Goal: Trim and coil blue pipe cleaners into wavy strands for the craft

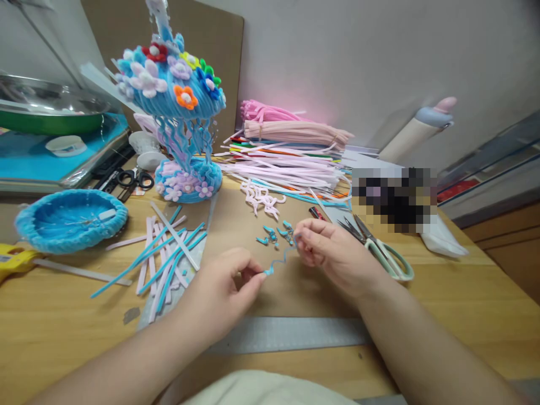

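A thin, wavy blue pipe cleaner point(277, 261) stretches between my two hands above a brown board point(248, 298). My left hand point(230, 289) pinches its lower left end between thumb and forefinger. The other end is gripped in the closed fingers of my right hand point(333, 253), slightly higher. Just beyond lie several short curled blue pieces point(274, 233), with curled pale pink pieces point(259, 197) farther back. To the left, blue and pale pink pipe cleaner lengths point(169, 261) lie in a loose crisscross heap.
Scissors point(379, 250) with pale green handles lie beside my right forearm. A flowered blue jellyfish-shaped craft point(181, 101) stands at the back left. A blue fuzzy bowl shape point(71, 219) and a yellow glue gun point(14, 261) are at left. Bundled pipe cleaners point(287, 174) are stacked behind.
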{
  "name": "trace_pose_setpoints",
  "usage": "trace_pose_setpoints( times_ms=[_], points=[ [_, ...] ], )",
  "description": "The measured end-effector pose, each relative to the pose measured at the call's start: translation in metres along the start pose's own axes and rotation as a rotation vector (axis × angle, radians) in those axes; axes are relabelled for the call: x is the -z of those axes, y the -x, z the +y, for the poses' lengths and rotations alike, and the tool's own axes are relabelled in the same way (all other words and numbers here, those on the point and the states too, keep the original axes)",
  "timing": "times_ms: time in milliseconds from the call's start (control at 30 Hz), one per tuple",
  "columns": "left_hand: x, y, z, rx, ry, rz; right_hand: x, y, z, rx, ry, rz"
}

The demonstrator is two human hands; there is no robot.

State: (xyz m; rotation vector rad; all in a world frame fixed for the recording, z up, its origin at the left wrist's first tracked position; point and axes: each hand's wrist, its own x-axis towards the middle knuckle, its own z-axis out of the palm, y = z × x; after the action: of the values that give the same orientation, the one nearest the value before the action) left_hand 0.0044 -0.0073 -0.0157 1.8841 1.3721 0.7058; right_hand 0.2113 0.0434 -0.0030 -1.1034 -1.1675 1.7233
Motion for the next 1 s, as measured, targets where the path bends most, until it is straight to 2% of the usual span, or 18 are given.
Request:
trace_pose_setpoints(
  times_ms=[133, 200, 300, 400, 500, 700, 833, 1000],
  points=[
    [0.005, -0.003, -0.004, 0.022, -0.126, -0.102, 0.014, -0.013, 0.004, 0.157, 0.219, 0.214],
    [0.006, -0.005, -0.007, 0.029, -0.194, -0.122, 0.02, -0.019, 0.007, 0.217, 0.337, 0.266],
    [0.006, -0.006, -0.01, 0.033, -0.263, -0.158, 0.022, -0.024, 0.011, 0.283, 0.617, 0.25],
    [0.007, -0.006, -0.012, 0.031, -0.293, -0.186, 0.019, -0.025, 0.017, 0.414, 0.974, 0.163],
    [0.008, -0.006, -0.011, 0.042, -0.308, -0.177, 0.015, -0.024, 0.024, 0.551, 1.206, 0.082],
    [0.008, -0.008, -0.01, 0.066, -0.288, -0.054, 0.008, -0.024, 0.031, 0.571, 1.37, 0.045],
    [0.007, -0.007, -0.009, 0.063, -0.281, -0.041, 0.004, -0.023, 0.03, 0.558, 1.376, 0.02],
    [0.004, -0.007, -0.013, 0.039, -0.279, -0.012, 0.001, -0.021, 0.029, 0.541, 1.347, 0.056]
  ],
)
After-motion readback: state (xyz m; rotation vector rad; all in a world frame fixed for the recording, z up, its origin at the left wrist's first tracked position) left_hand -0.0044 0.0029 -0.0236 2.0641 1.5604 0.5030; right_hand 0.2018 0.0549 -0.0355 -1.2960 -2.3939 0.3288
